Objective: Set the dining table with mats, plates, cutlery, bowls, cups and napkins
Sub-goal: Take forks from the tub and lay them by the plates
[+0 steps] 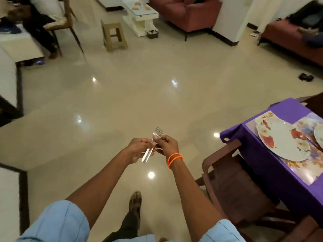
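Head view: the left hand (pixel 139 149) grips a bundle of shiny steel forks (pixel 151 145) by the handles; the right hand (pixel 167 143) pinches one near its tines. Separating it over bare floor risks a dropped fork; the purple-clothed bench (pixel 272 165) lies well to the right hand's right.

forks (pixel 153 142) between left hand (pixel 139 150) and right hand (pixel 167 145) | table (pixel 272 165) right of grip, chair (pixel 232 182) before it | plate (pixel 281 140) on mat (pixel 304 170) | stool (pixel 114 36) far beyond grip
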